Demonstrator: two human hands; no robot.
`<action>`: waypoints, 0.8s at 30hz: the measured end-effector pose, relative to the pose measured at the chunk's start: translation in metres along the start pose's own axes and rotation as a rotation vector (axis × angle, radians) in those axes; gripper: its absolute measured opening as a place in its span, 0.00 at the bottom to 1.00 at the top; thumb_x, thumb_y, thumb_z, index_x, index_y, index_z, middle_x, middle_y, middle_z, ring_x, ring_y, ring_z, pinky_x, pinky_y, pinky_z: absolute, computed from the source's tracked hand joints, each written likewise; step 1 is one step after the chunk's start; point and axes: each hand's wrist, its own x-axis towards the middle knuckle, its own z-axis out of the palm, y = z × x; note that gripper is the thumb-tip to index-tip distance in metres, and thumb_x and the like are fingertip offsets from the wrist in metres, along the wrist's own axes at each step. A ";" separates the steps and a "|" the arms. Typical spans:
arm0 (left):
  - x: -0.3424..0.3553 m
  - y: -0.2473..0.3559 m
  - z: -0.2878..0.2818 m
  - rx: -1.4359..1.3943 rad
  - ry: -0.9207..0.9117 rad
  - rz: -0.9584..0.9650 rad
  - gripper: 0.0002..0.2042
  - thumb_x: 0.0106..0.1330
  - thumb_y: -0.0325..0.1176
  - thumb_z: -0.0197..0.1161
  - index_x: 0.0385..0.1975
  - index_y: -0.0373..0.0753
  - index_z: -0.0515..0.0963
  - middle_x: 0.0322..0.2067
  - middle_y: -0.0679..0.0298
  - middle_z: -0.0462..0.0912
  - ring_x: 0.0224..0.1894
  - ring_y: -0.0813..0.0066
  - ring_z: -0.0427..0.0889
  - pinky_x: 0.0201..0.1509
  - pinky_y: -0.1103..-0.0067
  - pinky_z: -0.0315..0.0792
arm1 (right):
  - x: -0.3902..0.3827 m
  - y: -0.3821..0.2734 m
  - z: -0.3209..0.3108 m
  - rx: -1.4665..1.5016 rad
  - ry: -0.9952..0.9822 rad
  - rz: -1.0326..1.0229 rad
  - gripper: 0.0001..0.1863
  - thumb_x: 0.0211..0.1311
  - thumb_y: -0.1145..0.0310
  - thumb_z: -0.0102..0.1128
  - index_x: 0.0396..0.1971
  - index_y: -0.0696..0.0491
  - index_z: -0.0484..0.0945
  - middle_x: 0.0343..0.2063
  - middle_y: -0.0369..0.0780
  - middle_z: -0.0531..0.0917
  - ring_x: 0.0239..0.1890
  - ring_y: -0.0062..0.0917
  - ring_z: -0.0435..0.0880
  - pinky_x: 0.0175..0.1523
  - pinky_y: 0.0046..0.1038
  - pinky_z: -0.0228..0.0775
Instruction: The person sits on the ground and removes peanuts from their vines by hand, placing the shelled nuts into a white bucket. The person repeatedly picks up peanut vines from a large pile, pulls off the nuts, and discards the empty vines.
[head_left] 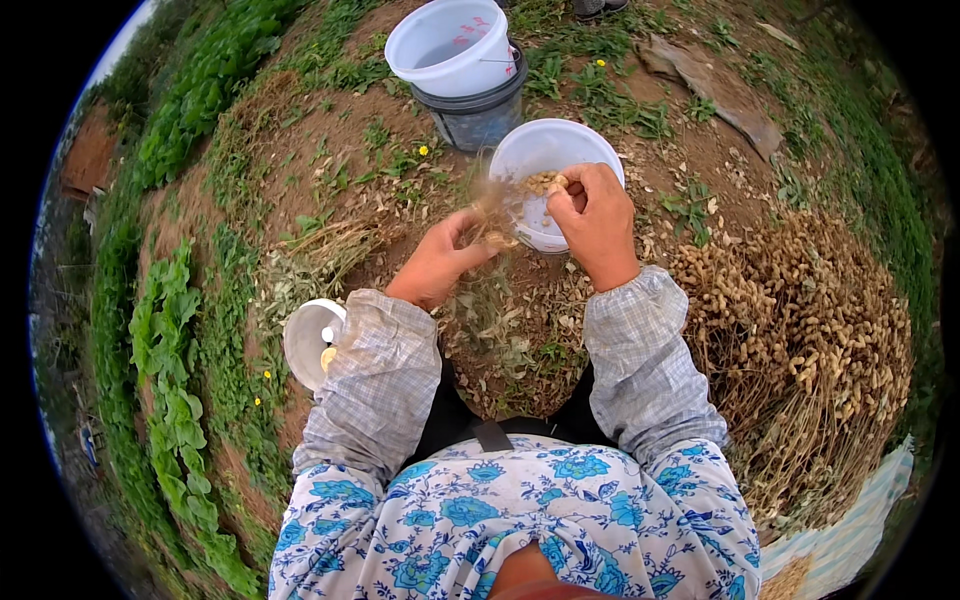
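My left hand (438,262) is closed around a dried peanut plant (492,208), whose stems and leaves are blurred by motion. Over the right side of a white bucket (607,158), my right hand (600,225) pinches what looks like a peanut (561,182) between thumb and fingers. Loose peanuts (538,183) lie inside that bucket, partly covered by the plant and my right hand. Both forearms wear checked sleeve covers.
To the right lies a large heap of peanut plants (800,310) with pods attached. Beyond the bucket, another white bucket (440,75) sits in a dark bucket (475,125). Stripped plants (325,250) and a small white container (300,345) are at left.
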 end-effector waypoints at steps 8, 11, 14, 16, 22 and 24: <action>-0.002 0.000 -0.022 -0.315 -0.015 0.092 0.27 0.58 0.22 0.60 0.61 0.34 0.65 0.53 0.63 0.76 0.54 0.72 0.76 0.60 0.74 0.68 | -0.012 0.027 0.020 0.391 -0.402 0.240 0.28 0.57 0.62 0.67 0.55 0.60 0.71 0.51 0.52 0.77 0.52 0.37 0.79 0.54 0.35 0.71; -0.001 -0.002 -0.021 -0.367 -0.080 0.115 0.28 0.57 0.24 0.59 0.62 0.34 0.65 0.54 0.61 0.76 0.56 0.70 0.75 0.62 0.72 0.67 | -0.025 0.003 0.030 0.585 -0.664 0.311 0.28 0.56 0.60 0.68 0.51 0.62 0.74 0.43 0.51 0.81 0.47 0.33 0.82 0.50 0.33 0.73; 0.000 0.000 -0.015 -0.365 -0.131 0.099 0.30 0.57 0.25 0.59 0.63 0.34 0.63 0.55 0.60 0.75 0.57 0.70 0.74 0.63 0.71 0.66 | -0.036 -0.002 0.051 0.552 -0.687 0.327 0.26 0.58 0.61 0.67 0.52 0.62 0.75 0.40 0.44 0.83 0.42 0.25 0.81 0.46 0.29 0.73; 0.001 0.000 -0.013 -0.315 -0.090 0.100 0.31 0.57 0.25 0.59 0.64 0.33 0.61 0.55 0.60 0.75 0.58 0.70 0.73 0.64 0.72 0.65 | -0.035 -0.007 0.055 0.484 -0.648 0.356 0.24 0.60 0.63 0.66 0.52 0.61 0.75 0.40 0.42 0.83 0.40 0.21 0.81 0.44 0.27 0.73; 0.005 -0.004 -0.001 -0.052 0.117 0.122 0.37 0.60 0.39 0.70 0.65 0.32 0.59 0.58 0.58 0.71 0.61 0.69 0.69 0.64 0.72 0.63 | -0.035 -0.004 0.055 0.042 -0.197 0.119 0.20 0.54 0.64 0.65 0.42 0.63 0.76 0.35 0.51 0.81 0.39 0.45 0.81 0.43 0.40 0.73; 0.005 -0.004 0.004 -0.082 0.032 0.135 0.37 0.59 0.38 0.70 0.65 0.32 0.58 0.57 0.58 0.71 0.61 0.69 0.69 0.65 0.71 0.63 | -0.038 -0.004 0.056 -0.048 -0.249 0.104 0.21 0.54 0.67 0.65 0.45 0.62 0.74 0.36 0.51 0.79 0.41 0.47 0.79 0.44 0.43 0.73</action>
